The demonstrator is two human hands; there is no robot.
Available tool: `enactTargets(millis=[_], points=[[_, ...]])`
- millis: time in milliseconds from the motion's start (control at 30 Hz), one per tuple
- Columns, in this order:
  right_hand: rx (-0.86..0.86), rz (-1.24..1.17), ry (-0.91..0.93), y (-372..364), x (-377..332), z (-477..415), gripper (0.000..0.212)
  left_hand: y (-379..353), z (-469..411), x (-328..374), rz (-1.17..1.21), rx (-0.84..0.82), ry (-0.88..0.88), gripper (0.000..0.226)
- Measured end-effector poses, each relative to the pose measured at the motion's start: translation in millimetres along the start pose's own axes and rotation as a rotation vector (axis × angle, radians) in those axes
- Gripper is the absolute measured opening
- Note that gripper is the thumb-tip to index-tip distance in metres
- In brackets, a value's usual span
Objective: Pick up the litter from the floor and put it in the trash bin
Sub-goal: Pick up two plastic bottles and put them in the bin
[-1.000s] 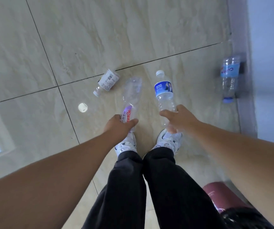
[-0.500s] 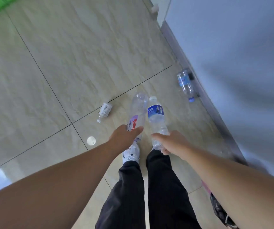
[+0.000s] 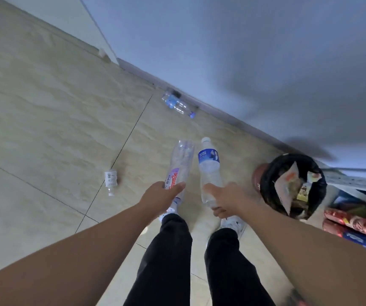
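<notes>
My left hand [image 3: 158,198] is shut on a clear crumpled bottle [image 3: 181,162] with a pink and red label. My right hand [image 3: 226,199] grips a blue-labelled water bottle [image 3: 209,166] with a white cap. Both bottles point forward, side by side above the floor. To the right of my right hand stands the trash bin [image 3: 266,184], lined with a black bag and holding wrappers. A small white-labelled bottle [image 3: 110,180] lies on the tiles to the left. Another blue-labelled bottle [image 3: 177,103] lies against the wall's base.
A grey-blue wall [image 3: 243,51] runs diagonally along the right. A metal shelf [image 3: 354,181] with red and blue packages [image 3: 352,224] stands beyond the bin. My legs and white shoes [image 3: 232,224] are below the hands. Beige floor tiles [image 3: 45,107] spread to the left.
The view has swung right: the trash bin and shelf have come into sight, and the white cap on the floor has left it. Both hands still hold their bottles.
</notes>
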State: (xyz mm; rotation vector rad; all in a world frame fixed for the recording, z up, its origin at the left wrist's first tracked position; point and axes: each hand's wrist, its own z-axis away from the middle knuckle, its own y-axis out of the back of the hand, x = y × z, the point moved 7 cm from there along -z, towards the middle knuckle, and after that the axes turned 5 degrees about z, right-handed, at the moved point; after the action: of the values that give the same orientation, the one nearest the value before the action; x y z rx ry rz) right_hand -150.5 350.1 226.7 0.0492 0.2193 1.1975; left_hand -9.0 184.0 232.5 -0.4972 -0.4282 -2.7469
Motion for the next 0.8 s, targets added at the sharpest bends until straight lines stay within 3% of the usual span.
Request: enactTargets(millis=[267, 467, 633, 800], points=[[0.098, -0.312, -0.018, 94.1, 139.3, 5.2, 0.053, -130.8, 17.4, 57.0, -0.150, -0.145, -0.048, 0.055], [0.178, -0.400, -0.092, 147.5, 239.7, 19.6, 0.068, -231.0, 41.7, 74.2, -0.322, -0.215, -0.043, 0.049], [0.235, -0.472, -0.130, 185.2, 286.2, 27.9, 0.067, -292.4, 49.6, 99.3, -0.457, -0.227, -0.051, 0.038], [0.279, -0.518, -0.138, 212.9, 303.9, 14.3, 0.061, -335.6, 35.0, 125.6, -0.558, -0.206, -0.125, 0.042]])
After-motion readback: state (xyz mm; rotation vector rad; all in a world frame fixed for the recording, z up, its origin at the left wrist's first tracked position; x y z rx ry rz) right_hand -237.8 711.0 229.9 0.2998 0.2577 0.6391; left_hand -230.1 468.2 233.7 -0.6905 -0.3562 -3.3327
